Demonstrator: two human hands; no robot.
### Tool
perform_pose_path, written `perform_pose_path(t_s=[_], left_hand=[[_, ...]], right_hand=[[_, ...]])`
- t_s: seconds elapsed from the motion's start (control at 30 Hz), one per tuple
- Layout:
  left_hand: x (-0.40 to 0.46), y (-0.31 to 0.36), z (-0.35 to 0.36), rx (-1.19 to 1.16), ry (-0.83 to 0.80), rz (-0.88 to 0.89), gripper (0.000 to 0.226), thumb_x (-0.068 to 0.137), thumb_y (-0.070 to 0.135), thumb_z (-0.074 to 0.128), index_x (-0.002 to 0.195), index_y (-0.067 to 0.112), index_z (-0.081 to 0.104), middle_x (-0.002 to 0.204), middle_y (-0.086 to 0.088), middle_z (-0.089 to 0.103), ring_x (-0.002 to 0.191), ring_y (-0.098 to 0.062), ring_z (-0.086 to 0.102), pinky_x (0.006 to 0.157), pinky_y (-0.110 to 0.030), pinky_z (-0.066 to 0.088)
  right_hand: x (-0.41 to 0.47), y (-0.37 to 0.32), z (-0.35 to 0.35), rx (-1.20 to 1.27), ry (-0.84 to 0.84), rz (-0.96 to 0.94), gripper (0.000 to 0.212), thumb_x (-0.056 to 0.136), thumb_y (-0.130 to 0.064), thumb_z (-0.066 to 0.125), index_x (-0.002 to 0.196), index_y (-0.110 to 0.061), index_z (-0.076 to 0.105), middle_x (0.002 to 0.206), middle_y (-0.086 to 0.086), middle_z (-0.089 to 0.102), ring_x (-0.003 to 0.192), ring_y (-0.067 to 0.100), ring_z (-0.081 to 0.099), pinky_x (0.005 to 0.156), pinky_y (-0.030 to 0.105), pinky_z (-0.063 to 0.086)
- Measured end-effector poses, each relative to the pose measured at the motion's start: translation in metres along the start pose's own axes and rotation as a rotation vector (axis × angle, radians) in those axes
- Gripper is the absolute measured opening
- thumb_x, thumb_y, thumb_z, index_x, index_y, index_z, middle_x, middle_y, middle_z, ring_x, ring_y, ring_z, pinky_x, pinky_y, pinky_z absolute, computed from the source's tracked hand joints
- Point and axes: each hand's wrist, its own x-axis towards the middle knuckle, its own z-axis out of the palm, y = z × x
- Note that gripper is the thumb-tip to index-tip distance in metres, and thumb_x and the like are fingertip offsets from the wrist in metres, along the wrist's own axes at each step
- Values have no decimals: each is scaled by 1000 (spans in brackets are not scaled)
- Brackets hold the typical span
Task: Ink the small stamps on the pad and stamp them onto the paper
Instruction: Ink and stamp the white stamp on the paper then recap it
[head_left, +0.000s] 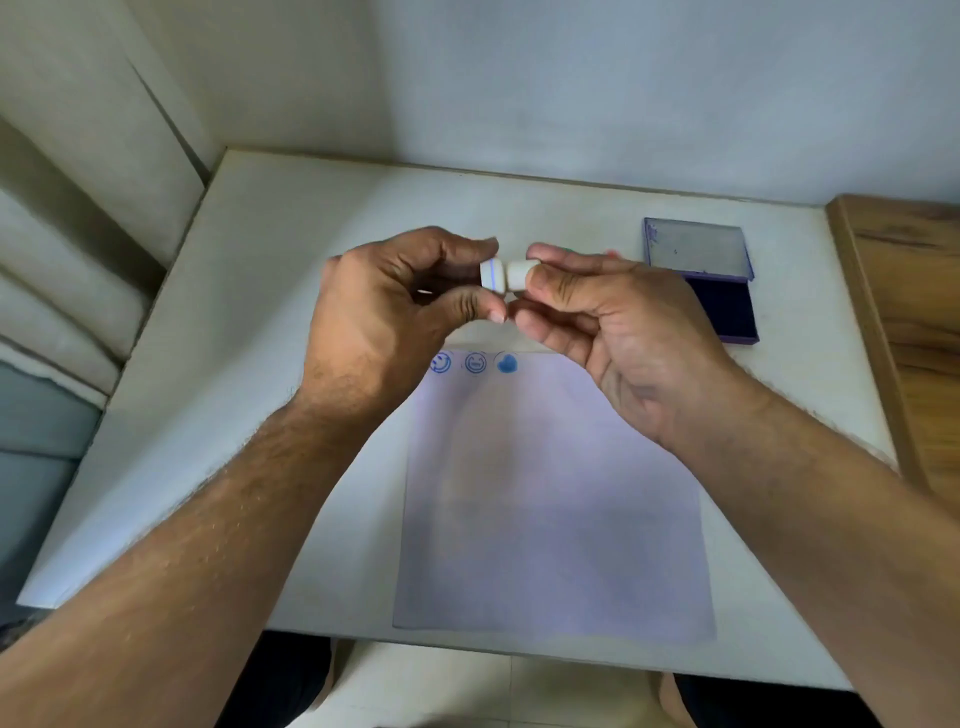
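Observation:
Both hands are raised above the far edge of the paper (550, 493). My left hand (395, 312) pinches a small white stamp piece (490, 274) with a blue ring. My right hand (597, 317) pinches another small white piece (518, 275) right against it, end to end. Whether these are two stamps or a stamp and its cap I cannot tell. Three blue prints run along the paper's top edge: two smiley faces (440, 362) (476, 362) and a heart (507, 363). The open ink pad (727, 312) lies to the right, its lid (696, 248) folded back.
The white table (260, 338) stands in a corner against white walls. A wooden surface (909, 312) borders the table on the right. A padded seat or sofa (62, 312) lies to the left. The table's front edge is near my legs.

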Motion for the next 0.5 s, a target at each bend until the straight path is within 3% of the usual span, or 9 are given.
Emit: perform_pose_path(t_s=[0.17,0.27,0.33,0.4,0.5], left_hand=[[0,2,1,-84,62,22,33,67,12,87,96,21,75,90,6,77,85,-17,75,84,-41,59],[2,3,0,-91,83,-1,38,66,11,86,101,16,73,90,0,77,84,-17,75,85,-39,59],[4,4,0,-76,81,-37,52,66,13,87,115,17,70,99,0,75,92,-11,74,89,-33,57],[6,3,0,-36,70,-95,71,67,15,87,132,23,60,110,8,69,101,0,69,92,-21,53],[8,-1,0,5,75,-177,67,76,14,81,136,26,55,116,13,66,104,9,64,93,-11,48]], right_hand=[[0,-8,7,-20,-12,-27,16,82,1,70,97,-5,73,96,15,75,79,20,73,70,24,59],[2,-11,13,-41,-4,-46,17,83,-1,70,98,-6,73,94,14,75,77,18,72,69,24,58],[4,-13,16,-96,18,-97,15,83,-2,71,97,-6,74,85,12,75,72,18,70,67,25,58],[8,-15,17,-247,67,-217,15,82,-6,73,96,-10,75,77,5,73,65,15,67,63,27,59],[17,-11,12,-676,171,-463,17,81,-19,75,97,-24,77,78,-11,74,60,2,63,61,25,55]])
